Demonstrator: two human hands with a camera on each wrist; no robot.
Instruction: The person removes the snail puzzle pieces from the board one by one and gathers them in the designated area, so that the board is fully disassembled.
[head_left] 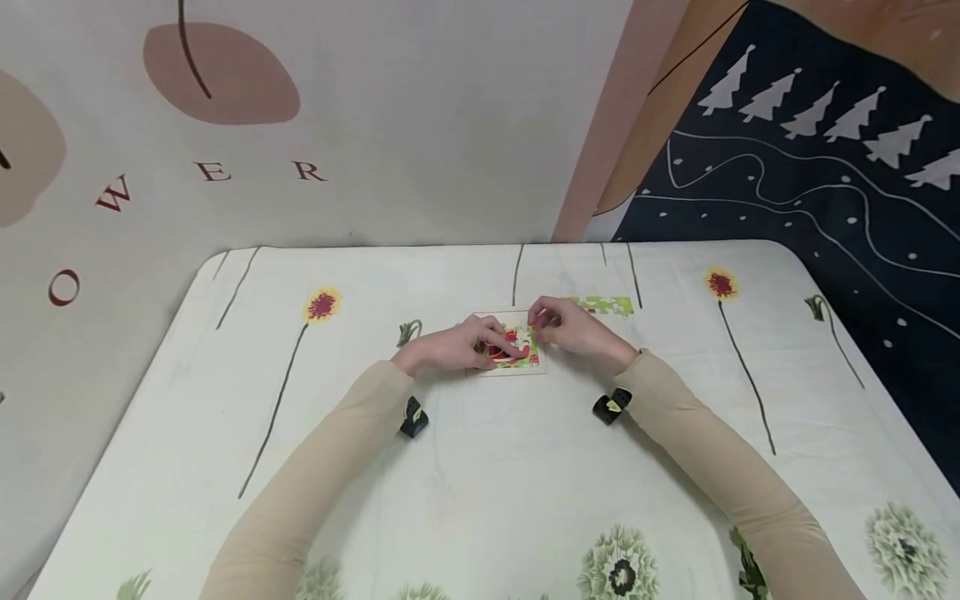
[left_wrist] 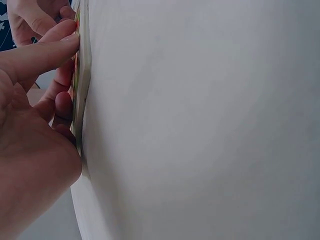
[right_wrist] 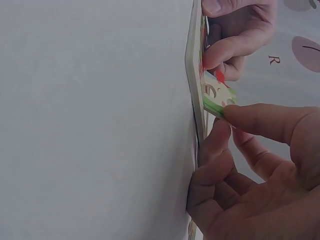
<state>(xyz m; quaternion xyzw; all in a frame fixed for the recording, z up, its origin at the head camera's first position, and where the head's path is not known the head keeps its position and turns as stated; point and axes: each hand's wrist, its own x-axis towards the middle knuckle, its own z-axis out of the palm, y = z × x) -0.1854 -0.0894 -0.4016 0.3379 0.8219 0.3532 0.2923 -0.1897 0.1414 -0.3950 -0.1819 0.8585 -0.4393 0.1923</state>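
A thin puzzle board [head_left: 534,372] with a red and green picture lies flat near the table's far side. My left hand [head_left: 459,344] rests on its left part, fingertips touching the picture, and covers some of it. At the board's right edge, my right hand [head_left: 576,331] pinches a puzzle piece [right_wrist: 218,93] between thumb and fingers. The piece is green and cream with a bit of red and stands tilted against the board's face. In the left wrist view the board [left_wrist: 84,65] shows nearly edge-on under the left fingers.
A green strip with white jigsaw shapes [head_left: 611,306] lies just behind the right hand. The white tablecloth [head_left: 480,483] has printed flowers. Light fabric walls with lettering and a dark panel with white trees [head_left: 795,117] stand behind the table.
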